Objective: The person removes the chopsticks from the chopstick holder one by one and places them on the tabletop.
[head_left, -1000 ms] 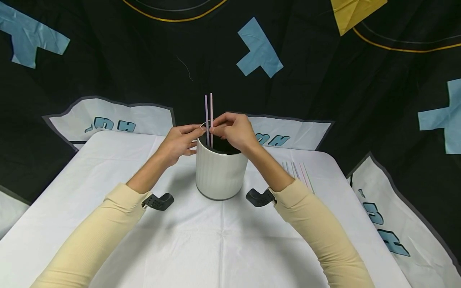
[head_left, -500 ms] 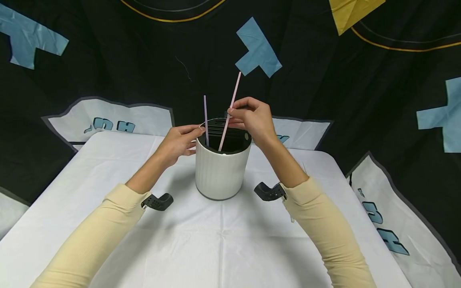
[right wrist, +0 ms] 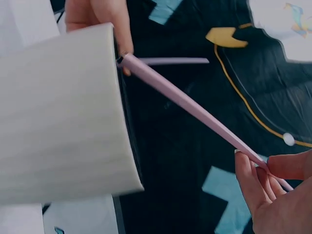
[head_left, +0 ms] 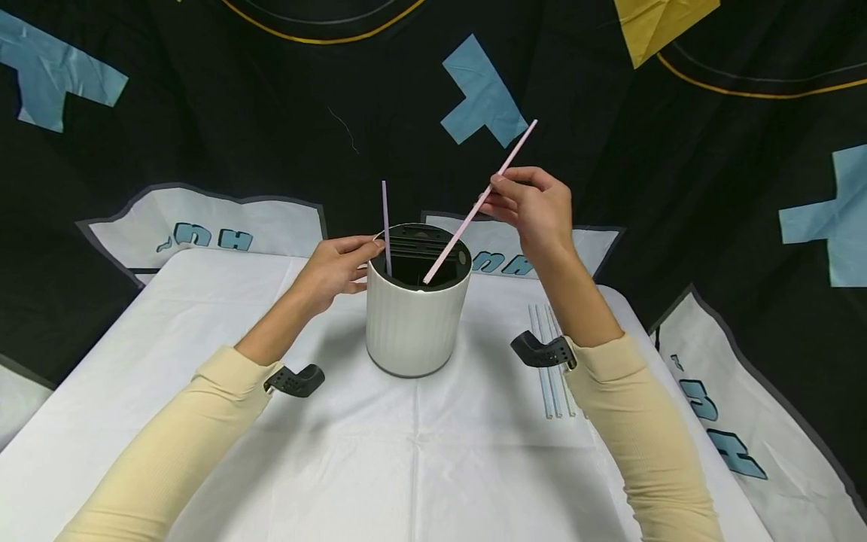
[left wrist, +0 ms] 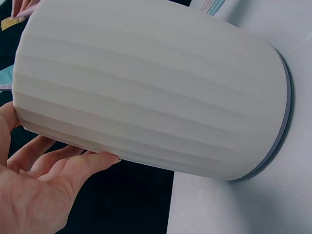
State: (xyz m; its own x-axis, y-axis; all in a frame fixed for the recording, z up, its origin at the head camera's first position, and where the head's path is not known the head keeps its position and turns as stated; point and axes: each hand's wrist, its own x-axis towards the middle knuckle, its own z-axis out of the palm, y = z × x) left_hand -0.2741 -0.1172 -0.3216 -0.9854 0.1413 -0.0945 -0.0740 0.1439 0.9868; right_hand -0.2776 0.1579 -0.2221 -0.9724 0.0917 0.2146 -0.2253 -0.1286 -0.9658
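Note:
A white ribbed bin (head_left: 413, 331) with a dark inside stands upright on the white-covered table. My left hand (head_left: 342, 265) holds it at the left of its rim, the thumb at the top edge and the fingers along the outer wall (left wrist: 146, 87). Near that thumb, a lavender straw (head_left: 386, 214) stands almost upright out of the bin's mouth. My right hand (head_left: 535, 205), up and to the right of the bin, pinches a pink straw (head_left: 467, 220) near its upper part. The pink straw slants down to the left, its lower end at the bin's mouth.
Several thin straws (head_left: 552, 376) lie side by side on the table to the right of the bin, partly hidden by my right forearm. A black cloth (head_left: 284, 120) with blue tape pieces hangs behind the table (head_left: 352, 467).
My right hand has moved up and to the right with the pink straw, which has gone from upright beside the lavender one to a slant. The left hand has stayed at the rim.

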